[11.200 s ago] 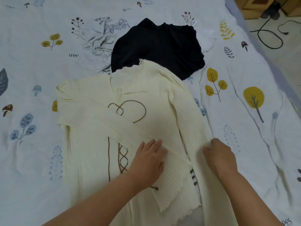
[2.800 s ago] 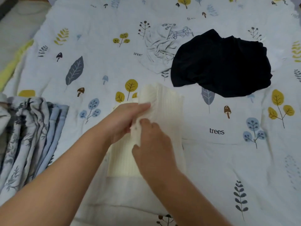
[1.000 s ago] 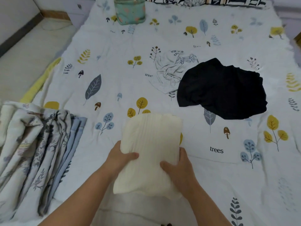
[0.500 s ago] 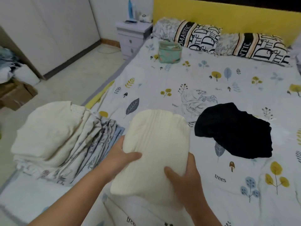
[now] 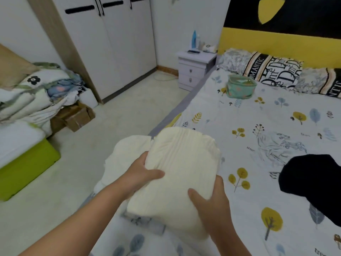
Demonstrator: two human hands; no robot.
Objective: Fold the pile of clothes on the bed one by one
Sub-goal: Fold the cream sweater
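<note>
Both hands gripping folded cream top, fingers hidden beneath, black garment cropped

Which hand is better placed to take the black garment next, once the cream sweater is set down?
Right, probably. The right hand grips the sweater on the side nearer the black garment; the left hand is toward the bed edge.

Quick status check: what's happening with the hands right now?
Both hands, left and right, gripping folded cream sweater. Held above folded stack. Black garment unfolded. Nothing blocking.
</note>
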